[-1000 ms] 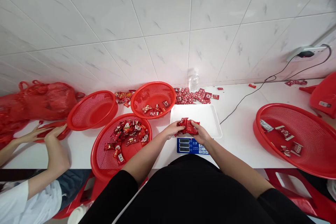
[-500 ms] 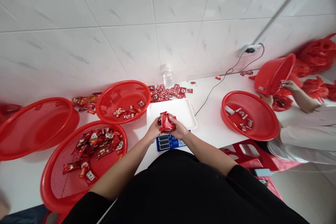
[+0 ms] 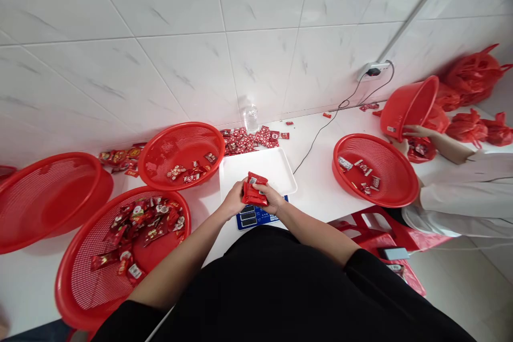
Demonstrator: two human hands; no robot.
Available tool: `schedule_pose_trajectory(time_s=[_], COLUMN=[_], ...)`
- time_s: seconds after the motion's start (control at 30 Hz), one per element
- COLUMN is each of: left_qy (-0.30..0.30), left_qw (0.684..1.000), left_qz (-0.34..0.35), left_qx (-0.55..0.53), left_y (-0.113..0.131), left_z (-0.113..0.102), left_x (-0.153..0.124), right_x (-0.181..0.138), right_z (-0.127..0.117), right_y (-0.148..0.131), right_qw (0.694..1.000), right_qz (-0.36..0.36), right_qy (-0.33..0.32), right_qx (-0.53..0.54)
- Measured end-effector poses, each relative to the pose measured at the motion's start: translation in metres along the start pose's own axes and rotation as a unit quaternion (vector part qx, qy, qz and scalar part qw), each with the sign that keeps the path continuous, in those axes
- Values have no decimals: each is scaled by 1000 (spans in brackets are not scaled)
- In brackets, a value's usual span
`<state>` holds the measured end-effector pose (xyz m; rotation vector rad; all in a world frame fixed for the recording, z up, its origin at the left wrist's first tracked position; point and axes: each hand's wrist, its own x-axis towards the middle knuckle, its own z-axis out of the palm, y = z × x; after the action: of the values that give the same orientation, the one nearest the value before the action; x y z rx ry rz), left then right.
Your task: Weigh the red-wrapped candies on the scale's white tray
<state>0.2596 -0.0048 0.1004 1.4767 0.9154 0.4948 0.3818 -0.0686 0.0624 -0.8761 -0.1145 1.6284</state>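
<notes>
Several red candy packets [image 3: 255, 194] are held in a small stack between my two hands. My left hand [image 3: 234, 199] is closed around their left side, and my right hand [image 3: 272, 199] grips the right side with its thumb on top. Both hands are over the front edge of a digital scale's white tray [image 3: 268, 163]. The blue scale panel [image 3: 262, 217] shows below the packets, its dark displays on the left. Exactly how many packets I hold cannot be made out.
Left stand a large red basket [image 3: 66, 299] of wrapped sweets, a smaller basket [image 3: 176, 127] and another red basket [image 3: 76, 157]. Loose packets [image 3: 244, 141] and a clear bottle [image 3: 251, 117] lie behind the tray. Right, a co-worker's hand [image 3: 419, 131] tips a basket [image 3: 395, 109] beside another basket [image 3: 401, 160].
The packets in my hands have turned, and a printed white label now shows on top. The co-worker's hand has moved left to the tipped basket. The view has shifted slightly.
</notes>
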Motion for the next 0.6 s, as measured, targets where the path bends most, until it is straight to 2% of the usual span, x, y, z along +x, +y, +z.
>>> schedule_pose_trajectory(time_s=[0.07,0.1,0.23,0.3,0.37,0.47,0.6], left_qy=[-53,-56,49,92,118,146,147], left_qw=[998,998,982,964,945,930,951], left_qz=[14,0,-145,-191,-219,-237,-204], left_qx=[-8,-22,-114,-162,-210,-240,-178], left_y=[-5,-9,-25,-31,-35,-42,-43], left_z=[0,1,2,1,-3,-11,-15], left_x=[-3,-5,-13,-17,-18,-18,-21], right_x=[-1,-1,-3,-4,-4,-2,-2], right_z=[-5,-7,-17,-23,-32,-46,-53], right_y=[1,2,6,10,14,17,13], right_qw=[1000,1000,998,997,996,995,996], right_qz=[16,25,60,76,84,88,77], right_qy=[-1,-2,-15,-23,14,36,41], right_qx=[5,7,17,21,24,11,-24])
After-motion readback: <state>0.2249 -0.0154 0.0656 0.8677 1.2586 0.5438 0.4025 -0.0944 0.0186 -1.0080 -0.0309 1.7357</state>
